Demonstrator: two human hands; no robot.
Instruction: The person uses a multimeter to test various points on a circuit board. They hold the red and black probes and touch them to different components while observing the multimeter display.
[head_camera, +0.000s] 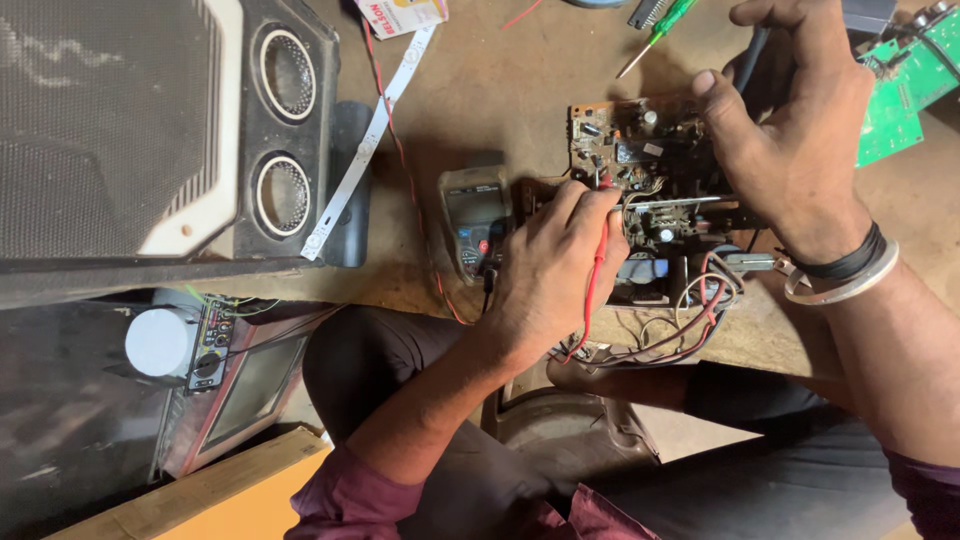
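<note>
The left hand (550, 265) is pinching a red probe (598, 262), its tip touching the brown circuit board (625, 140) lying on the workbench (480, 90). The right hand (790, 120) is gripping the board's far edge, thumb pressed on it, with a multimeter (472, 215) just beside the left hand.

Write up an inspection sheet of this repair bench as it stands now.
Surface: brown worktable, scuffed and dusty.
Job's things: brown circuit board crowded with components; multimeter lying flat beside it.
Clutter: green-handled screwdriver, green circuit board, white LED strip, speaker cabinet.
Hands: left hand presses a red probe onto the board; right hand grips a black probe at the board's far edge.
Cables: loose wires trail off the board's near side; thin red wire crosses the table.
Surroundings: small screen unit below the table edge.
</note>
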